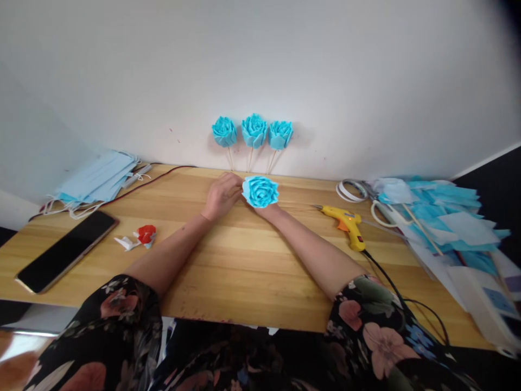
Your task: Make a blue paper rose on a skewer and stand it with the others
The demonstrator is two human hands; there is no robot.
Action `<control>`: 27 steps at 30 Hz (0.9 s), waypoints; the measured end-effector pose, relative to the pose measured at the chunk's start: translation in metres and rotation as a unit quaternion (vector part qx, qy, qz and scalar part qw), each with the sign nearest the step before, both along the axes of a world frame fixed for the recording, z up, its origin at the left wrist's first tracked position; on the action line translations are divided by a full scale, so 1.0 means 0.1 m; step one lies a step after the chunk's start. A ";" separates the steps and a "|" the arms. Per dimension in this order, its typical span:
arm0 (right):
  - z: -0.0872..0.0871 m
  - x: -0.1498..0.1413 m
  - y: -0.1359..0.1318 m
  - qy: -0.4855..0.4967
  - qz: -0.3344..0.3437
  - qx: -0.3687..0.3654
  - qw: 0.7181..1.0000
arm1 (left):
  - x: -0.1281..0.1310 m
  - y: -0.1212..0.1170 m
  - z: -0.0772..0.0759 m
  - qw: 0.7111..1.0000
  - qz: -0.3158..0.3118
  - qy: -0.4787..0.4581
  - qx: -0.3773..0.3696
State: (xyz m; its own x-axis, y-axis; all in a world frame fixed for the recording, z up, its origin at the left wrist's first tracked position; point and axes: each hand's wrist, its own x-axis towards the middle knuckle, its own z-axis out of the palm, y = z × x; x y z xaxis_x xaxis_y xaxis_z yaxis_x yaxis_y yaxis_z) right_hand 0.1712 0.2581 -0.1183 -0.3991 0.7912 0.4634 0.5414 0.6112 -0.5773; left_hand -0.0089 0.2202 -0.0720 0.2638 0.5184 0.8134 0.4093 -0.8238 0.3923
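Note:
A blue paper-like flower [261, 191] faces up toward me above the back part of the desk. Behind it is my right hand [266, 212], mostly covered by the petals; it appears closed on the flower from below, though the grip itself is hidden. My left hand [222, 194] is at the flower's left edge with its fingers curled inward, and whatever is between them is out of sight. Just beyond, three similar blue flowers on thin sticks, among them the middle flower [254, 131], lean against the wall.
On the right lie a yellow glue gun [349, 224] with a cord, a tape roll [351, 191], scissors [385, 214] and a pile of blue and white pieces [459, 217]. Leftward are face masks [97, 176], a phone [67, 252] and a small red-and-white object [145, 235].

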 end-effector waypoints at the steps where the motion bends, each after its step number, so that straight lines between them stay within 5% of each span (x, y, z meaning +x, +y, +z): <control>1: 0.02 0.01 0.00 -0.001 -0.002 0.003 1.000 | -0.02 0.00 0.01 1.000 -0.003 -0.004 -0.002; 7: 0.17 0.01 -0.06 0.016 0.025 0.020 0.999 | -0.12 -0.07 0.21 0.993 -0.033 -0.090 -0.063; 13: 0.27 -0.05 -0.16 0.010 0.014 -0.013 1.000 | 0.01 -0.25 0.43 0.993 -0.113 -0.002 0.044; 27: 0.38 0.01 -0.33 0.012 0.002 -0.029 1.000 | 0.10 -0.33 0.40 0.991 -0.110 0.034 0.064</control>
State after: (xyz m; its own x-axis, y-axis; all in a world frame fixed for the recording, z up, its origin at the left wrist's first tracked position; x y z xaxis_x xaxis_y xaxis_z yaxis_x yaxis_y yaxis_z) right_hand 0.1721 0.2253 -0.0800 -0.3914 0.8158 0.4257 0.5253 0.5780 -0.6245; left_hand 0.0010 0.1869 -0.0316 0.4148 0.3353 0.8459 0.2361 -0.9374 0.2558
